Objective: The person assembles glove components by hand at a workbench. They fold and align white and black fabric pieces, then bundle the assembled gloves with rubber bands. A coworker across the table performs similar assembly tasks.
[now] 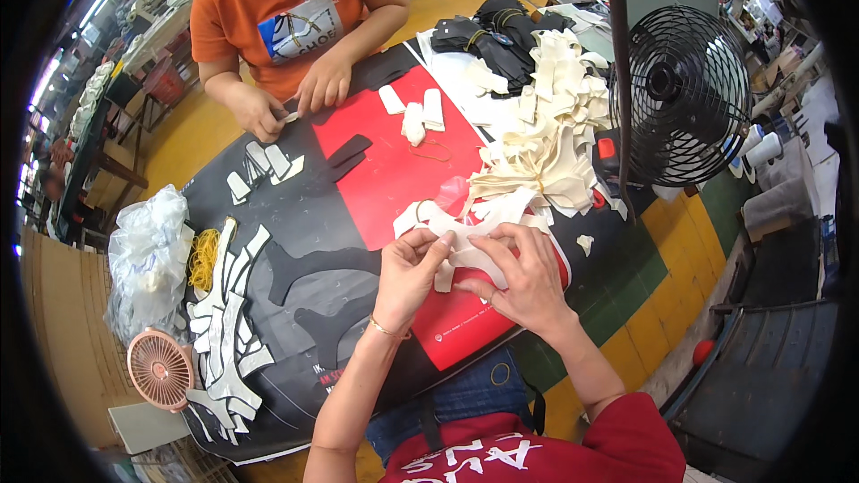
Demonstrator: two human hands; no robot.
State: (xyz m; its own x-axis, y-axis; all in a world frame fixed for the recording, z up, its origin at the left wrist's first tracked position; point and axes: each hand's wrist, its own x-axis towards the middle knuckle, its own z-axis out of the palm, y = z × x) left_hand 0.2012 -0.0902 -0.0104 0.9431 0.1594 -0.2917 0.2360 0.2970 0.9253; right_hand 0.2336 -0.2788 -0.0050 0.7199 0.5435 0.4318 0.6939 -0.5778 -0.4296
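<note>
Over the near edge of the table, my left hand (pixel 413 270) pinches a white cut fabric piece (pixel 472 252) between thumb and fingers. On the piece's other side is my right hand (pixel 528 279), its index finger on the fabric and its thumb lower down, gripping the edge. Beneath and beyond them lie more cream-white pieces (pixel 506 208) and a bit of clear pinkish plastic (pixel 454 192). Two black curved fabric pieces (pixel 327 264) rest to the left of my left hand. A large heap of cream pieces (pixel 559 139) lies beyond my right hand.
Across the table, a person in an orange shirt (pixel 295 13) handles a small piece. White strips (pixel 234 322), yellow rubber bands (pixel 204 259), a plastic bag (pixel 150 250) and a small pink fan (pixel 159 370) are at left. A black fan (pixel 680 94) stands at right; black bundles (pixel 488 40) lie at the back.
</note>
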